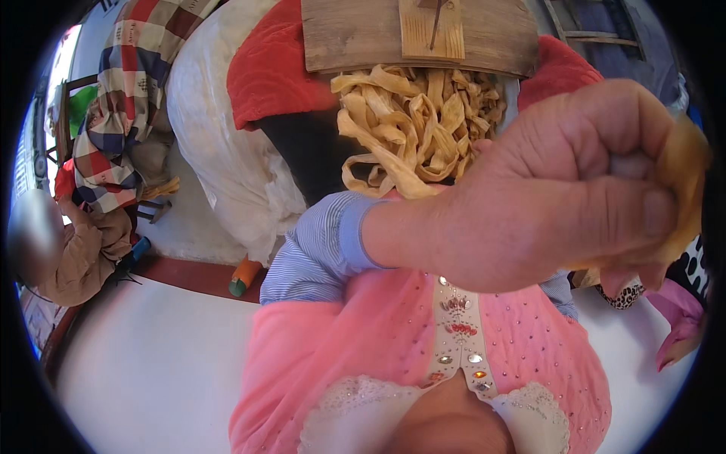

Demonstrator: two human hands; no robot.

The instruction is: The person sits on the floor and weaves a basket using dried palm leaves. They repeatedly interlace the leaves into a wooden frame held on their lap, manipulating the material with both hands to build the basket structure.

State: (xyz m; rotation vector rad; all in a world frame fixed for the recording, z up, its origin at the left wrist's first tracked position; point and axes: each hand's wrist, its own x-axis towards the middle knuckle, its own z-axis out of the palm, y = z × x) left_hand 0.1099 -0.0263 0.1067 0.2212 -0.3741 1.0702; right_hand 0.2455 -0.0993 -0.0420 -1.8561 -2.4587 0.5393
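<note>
My left hand [544, 189] is raised large and close, its arm crossing my chest to the right. Its fingers are curled and its thumb presses on a tan, flat strip [684, 181] that bends past the fingertips. Just under the thumb some fingertips [649, 275] show, seemingly of my right hand; the rest of that hand is hidden. Over my lap lies a loose heap of similar tan strips [423, 129], long, curling and tangled. Beyond the heap rests a wooden board [352, 38] with a smaller wood block [431, 34] on it, bearing a dark, thin metal piece.
Red cloth [268, 68] flanks the board, beside a large white sack [219, 136]. At the far left a person [91, 250] in brown sits near a checked cloth [132, 83]. An orange and green cylinder [244, 275] lies on the floor. Pink cloth [678, 314] shows at right.
</note>
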